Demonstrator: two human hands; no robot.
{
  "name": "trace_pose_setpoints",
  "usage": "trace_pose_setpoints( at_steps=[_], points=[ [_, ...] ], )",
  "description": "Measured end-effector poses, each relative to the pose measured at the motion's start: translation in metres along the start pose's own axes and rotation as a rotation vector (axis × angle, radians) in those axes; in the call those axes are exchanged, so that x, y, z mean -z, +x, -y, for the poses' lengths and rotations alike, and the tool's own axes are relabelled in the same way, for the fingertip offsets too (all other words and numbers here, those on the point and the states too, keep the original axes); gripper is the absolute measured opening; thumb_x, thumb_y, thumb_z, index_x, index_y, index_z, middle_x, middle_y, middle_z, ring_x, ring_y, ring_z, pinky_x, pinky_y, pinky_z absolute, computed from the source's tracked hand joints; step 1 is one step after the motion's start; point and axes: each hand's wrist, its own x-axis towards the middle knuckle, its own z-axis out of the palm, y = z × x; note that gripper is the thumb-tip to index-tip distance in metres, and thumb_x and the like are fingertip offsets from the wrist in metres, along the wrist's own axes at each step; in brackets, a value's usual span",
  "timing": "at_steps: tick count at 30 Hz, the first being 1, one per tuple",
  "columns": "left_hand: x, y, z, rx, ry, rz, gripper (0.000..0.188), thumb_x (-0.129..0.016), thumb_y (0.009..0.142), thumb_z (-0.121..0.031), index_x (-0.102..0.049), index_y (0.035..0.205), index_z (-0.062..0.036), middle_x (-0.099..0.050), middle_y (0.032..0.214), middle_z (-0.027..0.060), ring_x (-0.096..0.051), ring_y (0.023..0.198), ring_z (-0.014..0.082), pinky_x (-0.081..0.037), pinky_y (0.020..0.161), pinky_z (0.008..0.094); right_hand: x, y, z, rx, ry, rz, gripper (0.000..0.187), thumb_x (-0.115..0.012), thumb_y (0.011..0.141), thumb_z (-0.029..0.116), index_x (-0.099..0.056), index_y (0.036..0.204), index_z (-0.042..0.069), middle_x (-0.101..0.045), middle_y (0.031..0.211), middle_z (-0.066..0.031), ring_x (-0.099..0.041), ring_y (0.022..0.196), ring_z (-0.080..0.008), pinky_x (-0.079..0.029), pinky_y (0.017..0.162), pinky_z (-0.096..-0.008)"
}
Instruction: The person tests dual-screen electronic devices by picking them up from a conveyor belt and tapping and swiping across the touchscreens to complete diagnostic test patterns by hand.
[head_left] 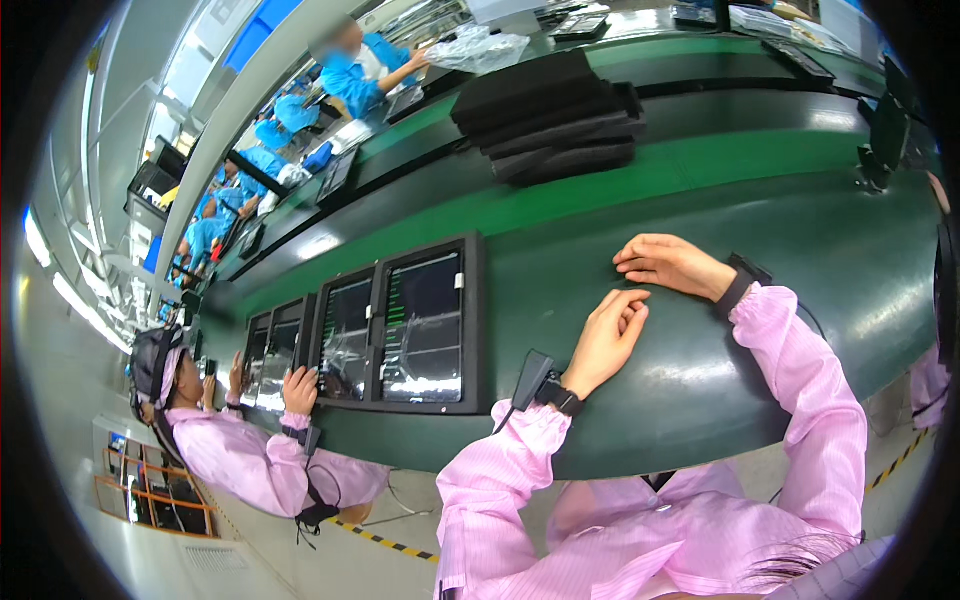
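Observation:
My left hand (607,338) rests on the dark green tabletop (700,420), its fingers loosely bent and apart, with nothing seen in them. Just beyond it lies my right hand (675,268), palm turned inward and fingers loosely stretched to the left. The fingertips of both hands come close together, and I see no object between them. Each wrist wears a black strap with a small device. Nearest to my left hand is a black foam tray (478,330) on the left, holding dark glossy panels (420,310) under clear film.
Beyond the table, a stack of black foam sheets (550,115) sits by the green strip. To my left a co-worker in pink (235,455) has their hands at another panel tray (272,345). A dark upright stand (885,135) is at the far right. Workers in blue sit farther off.

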Motion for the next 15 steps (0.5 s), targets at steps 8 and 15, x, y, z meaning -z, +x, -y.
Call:
trace_pose_setpoints(
  at_steps=[8, 15],
  points=[
    [-0.013, 0.006, 0.009, -0.043, -0.010, 0.014, 0.022, -0.058, 0.096, -0.010, -0.062, 0.116, -0.0005, -0.057, 0.091, 0.0052, -0.055, 0.070, 0.0110, -0.047, 0.064, 0.0253, 0.012, -0.005, 0.002, 0.010, -0.018, -0.029, 0.027, -0.053, 0.102, 0.024, -0.060, 0.117, 0.003, -0.061, 0.117, -0.0078, -0.058, 0.111, -0.0163, -0.047, 0.098, -0.0309],
    [-0.014, 0.007, 0.012, -0.039, 0.012, 0.013, 0.023, -0.058, 0.095, -0.010, -0.061, 0.116, -0.0007, -0.058, 0.092, 0.0058, -0.055, 0.070, 0.0121, -0.047, 0.065, 0.0264, 0.018, -0.001, -0.001, 0.002, -0.010, -0.014, 0.029, -0.053, 0.102, 0.026, -0.059, 0.119, 0.003, -0.061, 0.118, -0.0073, -0.058, 0.110, -0.0155, -0.048, 0.098, -0.0297]
  ],
)
